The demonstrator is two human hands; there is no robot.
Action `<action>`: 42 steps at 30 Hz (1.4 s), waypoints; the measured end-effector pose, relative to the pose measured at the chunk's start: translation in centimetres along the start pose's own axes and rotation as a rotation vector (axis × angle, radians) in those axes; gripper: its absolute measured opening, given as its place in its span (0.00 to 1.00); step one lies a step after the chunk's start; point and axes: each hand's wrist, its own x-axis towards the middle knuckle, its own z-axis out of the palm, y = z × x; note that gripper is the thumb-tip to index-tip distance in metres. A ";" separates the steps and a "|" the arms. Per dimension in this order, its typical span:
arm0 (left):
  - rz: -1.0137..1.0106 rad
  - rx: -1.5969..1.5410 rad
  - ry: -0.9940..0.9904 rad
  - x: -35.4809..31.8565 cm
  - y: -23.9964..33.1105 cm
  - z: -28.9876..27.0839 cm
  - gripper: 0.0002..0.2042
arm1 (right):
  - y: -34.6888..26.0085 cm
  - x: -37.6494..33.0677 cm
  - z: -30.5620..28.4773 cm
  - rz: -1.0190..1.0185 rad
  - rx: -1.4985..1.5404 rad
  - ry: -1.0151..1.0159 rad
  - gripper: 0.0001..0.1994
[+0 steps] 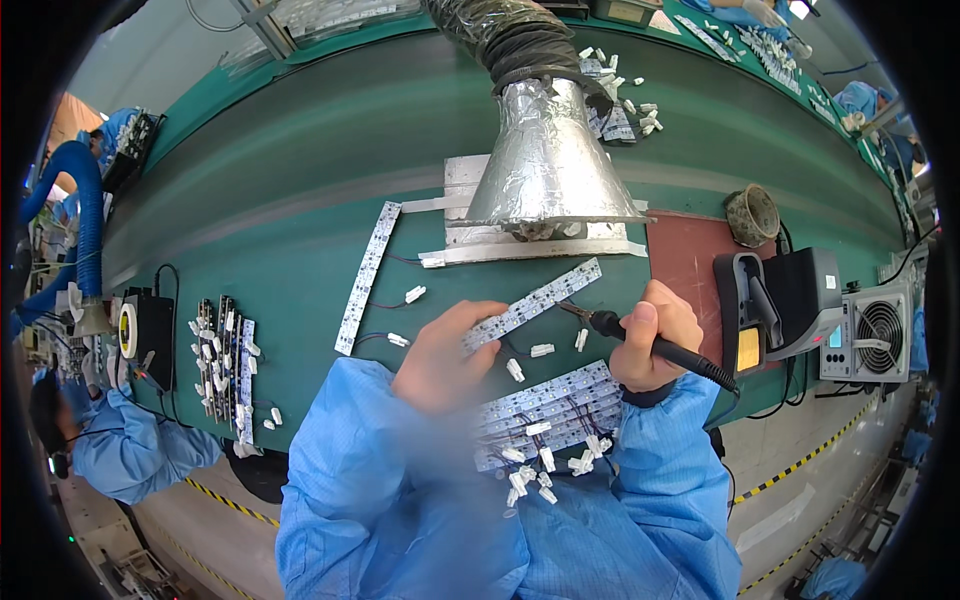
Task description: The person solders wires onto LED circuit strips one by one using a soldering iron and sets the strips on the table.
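Observation:
My left hand pinches the near-left end of a white LED circuit strip, which slants up to the right. A soldering iron is in my closed right hand. Its tip meets or nearly meets the strip's lower edge, by thin wires; contact is too small to tell. Just below lie small white connectors on leads. A stack of similar strips, with wires and white plugs, rests close to my body between my forearms. Another strip with wired connectors lies to the left of my left hand.
A foil-covered fume hood stands just beyond my hands. On the right are a soldering iron stand, a round pot and a fan unit. More strips lie left, near a black box. A co-worker's blue sleeve shows farther left.

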 end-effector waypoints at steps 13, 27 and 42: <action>-0.008 -0.010 0.004 0.0 0.1 0.0 0.18 | -0.1 0.2 0.3 -0.024 0.003 0.000 0.15; 0.056 0.080 0.039 -0.4 0.5 -0.6 0.18 | 1.6 -0.2 -2.0 0.209 -0.056 0.336 0.18; 0.113 0.112 0.050 -0.7 -0.1 -1.0 0.18 | 2.2 -0.1 -1.4 0.200 -0.111 0.285 0.17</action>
